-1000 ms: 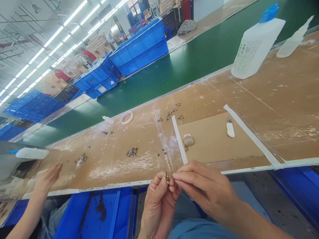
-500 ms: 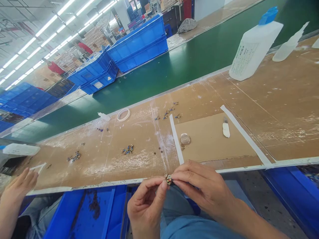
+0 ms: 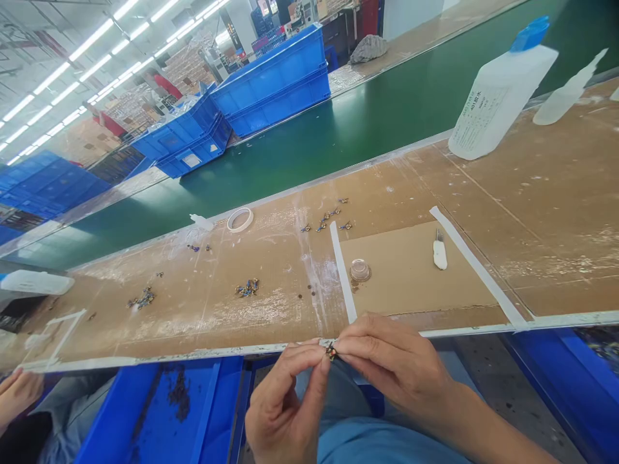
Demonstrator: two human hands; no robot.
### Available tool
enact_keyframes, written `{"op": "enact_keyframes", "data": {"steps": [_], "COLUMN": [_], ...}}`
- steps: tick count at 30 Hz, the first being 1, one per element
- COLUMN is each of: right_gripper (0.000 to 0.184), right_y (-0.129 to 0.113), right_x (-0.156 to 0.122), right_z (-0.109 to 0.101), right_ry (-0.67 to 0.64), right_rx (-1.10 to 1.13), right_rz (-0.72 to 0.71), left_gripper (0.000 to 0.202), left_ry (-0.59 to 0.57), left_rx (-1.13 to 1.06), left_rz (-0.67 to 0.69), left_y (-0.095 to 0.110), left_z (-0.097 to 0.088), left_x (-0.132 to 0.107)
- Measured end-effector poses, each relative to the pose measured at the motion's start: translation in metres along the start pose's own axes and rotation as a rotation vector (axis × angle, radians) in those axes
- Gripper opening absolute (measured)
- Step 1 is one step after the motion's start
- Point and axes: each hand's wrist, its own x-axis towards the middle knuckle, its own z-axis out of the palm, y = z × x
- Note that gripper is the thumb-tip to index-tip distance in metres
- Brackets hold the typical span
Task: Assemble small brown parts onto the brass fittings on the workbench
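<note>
Between my two hands, just over the front edge of the bench, is a tiny dark and gold-coloured figure-like piece (image 3: 331,352). My left hand (image 3: 293,393) pinches it from the left with thumb and forefinger. The fingertips of my right hand (image 3: 391,354) close on its right side. Its exact kind is too small to make out. Similar small blue and gold pieces lie in a pile (image 3: 247,288) left of my hands, and a looser group (image 3: 333,212) lies farther back. A small clear round cup (image 3: 360,270) stands on a cardboard sheet (image 3: 401,283) beyond my right hand.
A white-handled tool (image 3: 440,251) lies on the cardboard. At the back right stand a large glue bottle (image 3: 500,96) and a nozzle bottle (image 3: 565,96). A tape roll (image 3: 240,220) lies farther left. Blue bins (image 3: 275,84) line the green belt (image 3: 387,96). A co-worker's hand (image 3: 19,393) is at far left.
The small piece has turned slightly between my fingertips, and my hands stay nearly in place. The co-worker's hand at left has drawn back from the bench toward the lap.
</note>
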Motion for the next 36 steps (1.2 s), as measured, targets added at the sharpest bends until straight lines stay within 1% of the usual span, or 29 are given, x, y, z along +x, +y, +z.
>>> {"op": "enact_keyframes", "data": {"steps": [4,7,9,12,14,16,18,23,25,30,36], "right_gripper": [0.018,0.02,0.022,0.025,0.026,0.026,0.023,0.022,0.021,0.018,0.02], "right_y": [0.002,0.002,0.001,-0.001,-0.001,-0.002,-0.002,-0.001,-0.001,0.0,0.001], "right_x": [-0.001,0.0,0.001,0.004,0.006,0.007,0.007,0.007,0.006,0.006,0.007], "right_z": [0.002,0.003,0.002,0.002,0.002,0.001,0.001,0.001,0.0,-0.001,-0.003], "right_ry": [0.04,0.042,0.046,0.066,0.067,0.061,0.062,0.048,0.039,0.025,0.0], "right_rx": [0.015,0.067,0.093,0.145,0.181,0.205,0.222,0.22,0.211,0.183,0.178], "right_rz": [0.005,0.054,0.077,0.101,0.125,0.141,0.145,0.151,0.146,0.143,0.107], "left_gripper": [0.02,0.022,0.026,0.039,0.047,0.052,0.052,0.044,0.045,0.043,0.045], "left_ry": [-0.011,0.048,0.062,-0.055,-0.119,-0.157,-0.178,-0.201,-0.214,-0.192,-0.204], "left_rx": [0.046,0.078,0.106,0.2,0.311,0.415,0.473,0.507,0.514,0.505,0.532], "left_rz": [0.1,0.165,0.257,0.469,0.596,0.695,0.756,0.792,0.79,0.788,0.796], "left_y": [-0.005,-0.009,-0.01,-0.009,-0.007,-0.007,-0.008,-0.012,-0.011,-0.006,-0.009], "left_z": [0.001,0.003,0.001,-0.006,-0.013,-0.019,-0.022,-0.025,-0.025,-0.023,-0.026], "left_x": [-0.001,-0.002,-0.001,0.002,0.004,0.005,0.004,0.002,0.002,0.005,0.003]}}
